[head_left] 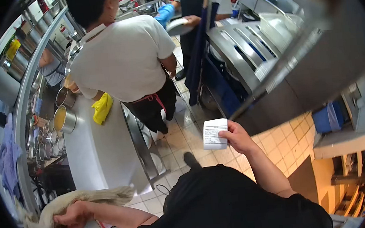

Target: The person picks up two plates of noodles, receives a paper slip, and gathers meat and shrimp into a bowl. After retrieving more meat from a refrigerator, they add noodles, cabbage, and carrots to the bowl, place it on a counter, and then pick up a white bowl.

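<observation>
Receipt (213, 139) pinched by right hand (239, 137), cloth (47, 217) clutched by left hand (73, 217), metal counter (92, 152), tiled kitchen floor (283, 146)

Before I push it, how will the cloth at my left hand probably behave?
The cloth is likely floppy, since it drapes around your left hand. It would probably bunch up if pushed, given its loose folds. It may be light, but I can't tell whether it's damp.

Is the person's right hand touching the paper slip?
Touching. The head view shows the right hand pinching the paper slip near one edge, its thumb lying on the printed face.
</observation>
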The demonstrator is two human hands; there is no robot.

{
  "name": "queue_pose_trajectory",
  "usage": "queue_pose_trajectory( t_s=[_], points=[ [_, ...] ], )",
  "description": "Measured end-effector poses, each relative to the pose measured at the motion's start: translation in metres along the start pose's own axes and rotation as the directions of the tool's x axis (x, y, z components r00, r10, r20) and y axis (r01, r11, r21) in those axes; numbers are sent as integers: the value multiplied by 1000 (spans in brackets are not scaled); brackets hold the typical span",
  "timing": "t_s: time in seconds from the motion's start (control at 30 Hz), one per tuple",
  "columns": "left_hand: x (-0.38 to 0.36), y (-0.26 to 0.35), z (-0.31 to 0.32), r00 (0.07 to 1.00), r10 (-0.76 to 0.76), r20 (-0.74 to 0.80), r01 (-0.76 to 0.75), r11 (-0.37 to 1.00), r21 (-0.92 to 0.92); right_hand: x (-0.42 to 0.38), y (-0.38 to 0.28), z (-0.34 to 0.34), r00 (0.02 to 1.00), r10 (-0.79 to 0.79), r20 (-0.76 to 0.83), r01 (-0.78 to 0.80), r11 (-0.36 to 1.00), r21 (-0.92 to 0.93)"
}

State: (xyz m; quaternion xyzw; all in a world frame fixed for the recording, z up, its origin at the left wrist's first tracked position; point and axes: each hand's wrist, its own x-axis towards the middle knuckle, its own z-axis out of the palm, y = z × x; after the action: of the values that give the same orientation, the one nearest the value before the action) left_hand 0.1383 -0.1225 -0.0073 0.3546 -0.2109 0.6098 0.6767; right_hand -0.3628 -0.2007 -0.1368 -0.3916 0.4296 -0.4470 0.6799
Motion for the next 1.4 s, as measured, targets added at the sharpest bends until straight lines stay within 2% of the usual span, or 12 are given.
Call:
queue_pose_trajectory(
  t_s=[0.17, 0.3, 0.37, 0.4, 0.43, 0.47, 0.57, 0.7, 0.77, 0.93, 1.0, 1.4],
  points=[
    [-45, 36, 73, 979, 196, -58, -203, 967, -152, 81, -34, -5, 1000, 2, -30, -1, 1000, 17],
    [-124, 94, 117, 881, -3, 474, 205, 905, -374, 158, -60, 4, 992, -44, 121, 39, 998, 46],
    [-183, 156, 122, 601, -360, 714, 755, 549, -358, 204, -70, 9, 981, -20, 191, 23, 1000, -16],
    [-194, 164, 113, 234, -422, 876, 867, 498, 8, 230, -73, 11, 967, -10, 254, 13, 1000, -10],
    [-208, 176, 113, -64, -386, 920, 971, 189, 146, 253, -75, 15, 949, 2, 315, -1, 1000, -3],
    [-228, 180, 108, -240, -369, 898, 951, 98, 294, 273, -82, 23, 942, 23, 336, -49, 996, 69],
    [-261, 189, 91, -470, -376, 799, 852, 45, 522, 338, -96, 34, 925, -12, 380, 1, 1000, 30],
    [-286, 177, 93, -531, -459, 712, 806, -15, 591, 415, -121, 60, 954, -50, 295, 126, 962, -243],
    [-292, 164, 97, -498, -539, 680, 808, -2, 590, 486, -100, 57, 864, -314, 394, 432, 863, -260],
    [-325, 112, 117, -377, -744, 552, 809, 26, 588, 616, -105, 57, 669, -524, 527, 743, 477, -469],
    [-345, 85, 126, -351, -799, 488, 795, 22, 607, 640, -123, 72, 756, -481, 444, 649, 640, -411],
    [-470, -46, 294, -371, -659, 654, 758, 193, 624, 767, -135, 24, 819, -573, 16, 479, 669, -569]
  ],
)
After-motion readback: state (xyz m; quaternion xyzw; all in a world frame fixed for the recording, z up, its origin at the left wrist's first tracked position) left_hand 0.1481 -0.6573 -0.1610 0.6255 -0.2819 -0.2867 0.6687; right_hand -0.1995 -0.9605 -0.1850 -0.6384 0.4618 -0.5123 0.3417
